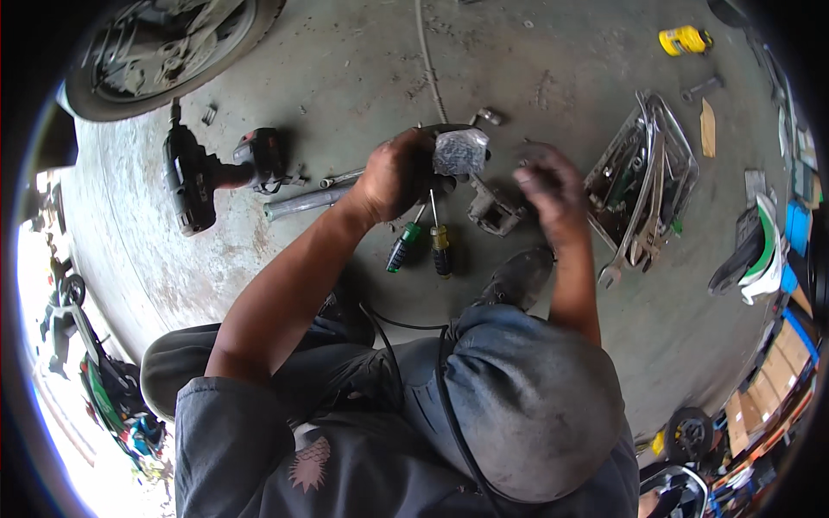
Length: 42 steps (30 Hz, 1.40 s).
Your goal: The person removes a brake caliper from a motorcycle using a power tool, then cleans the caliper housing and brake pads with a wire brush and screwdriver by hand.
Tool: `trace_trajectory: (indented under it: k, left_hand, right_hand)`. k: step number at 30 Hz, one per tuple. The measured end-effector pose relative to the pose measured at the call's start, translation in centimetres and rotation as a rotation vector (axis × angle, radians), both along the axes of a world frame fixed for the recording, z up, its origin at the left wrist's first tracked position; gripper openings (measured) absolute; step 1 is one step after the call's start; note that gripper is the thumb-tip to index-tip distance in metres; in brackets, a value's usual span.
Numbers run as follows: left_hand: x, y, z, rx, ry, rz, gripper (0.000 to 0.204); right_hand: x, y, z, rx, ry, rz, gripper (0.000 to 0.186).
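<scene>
A dark part with a crumpled silvery wrap or bag [460, 151] over it is held up off the floor in the left hand [395, 175], near the centre of the view at about 12 o'clock from the person's knees; the left fingers are closed around its dark lower end. The right hand [551, 192] is raised just to the 3 o'clock side of it, blurred, fingers loosely spread and apparently empty, though the blur leaves that uncertain. Directly beneath the hands, a grey metal bracket-like casting [492, 210] lies on the concrete floor [345, 52], detached and apart from the held piece. At 6 o'clock of the held part, two screwdrivers are laid side by side, one green-handled [401, 248] and one yellow-handled [440, 244], neither in use. Judged from this, disassembly appears partly done: one piece is already loose on the floor, while the wrapped piece is in hand and being dealt with. Further out at 9 o'clock lie a steel tube or socket bar [302, 203] and a black-and-red impact wrench [207, 173]. At 3 o'clock an open tool tray with spanners [643, 177] sits. A vehicle wheel [164, 43] is seen at 10 o'clock.
</scene>
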<state>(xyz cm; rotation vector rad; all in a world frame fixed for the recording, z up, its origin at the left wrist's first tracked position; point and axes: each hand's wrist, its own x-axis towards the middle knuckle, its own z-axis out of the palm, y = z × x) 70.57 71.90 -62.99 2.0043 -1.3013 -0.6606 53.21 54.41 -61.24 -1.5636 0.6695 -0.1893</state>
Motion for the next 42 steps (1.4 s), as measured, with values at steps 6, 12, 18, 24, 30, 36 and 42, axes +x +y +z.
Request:
trace_trajectory:
  k: [6, 12, 18, 24, 30, 36, 42]
  left_hand:
    - [-1.2, -2.2, 0.5, 0.070, 0.935, 0.207, 0.049]
    - [-2.9, -5.2, 5.0, 0.183, 0.862, 0.095, 0.042]
    - [-3.8, -4.2, 1.9, -0.200, -0.040, 0.015, 0.042]
    - [-5.4, -5.6, 3.4, 0.227, 0.406, 0.391, 0.041]
    - [-6.0, -4.8, 2.4, 0.001, -0.040, 0.204, 0.026]
    - [-6.0, -3.7, 3.2, -0.223, 0.043, -0.010, 0.026]
    - [-3.1, -4.2, 4.9, 0.243, 1.710, 0.567, 0.042]
  right_hand:
    - [-0.1, 1.6, -0.8, 0.019, -0.176, -0.090, 0.026]
    - [-1.8, 0.1, 0.0, 0.081, -0.192, -0.096, 0.020]
    - [-1.0, 1.4, 2.1, 0.057, -0.022, 0.068, 0.017]
    - [-0.9, 3.2, 1.7, -0.136, -0.156, 0.106, 0.012]
    - [-1.6, 4.1, 1.8, -0.345, -0.026, 0.011, 0.012]
    - [-2.3, 2.8, 0.5, -0.180, -0.010, -0.221, 0.014]
    - [-2.6, 1.8, 0.6, -0.100, -0.199, -0.351, 0.015]
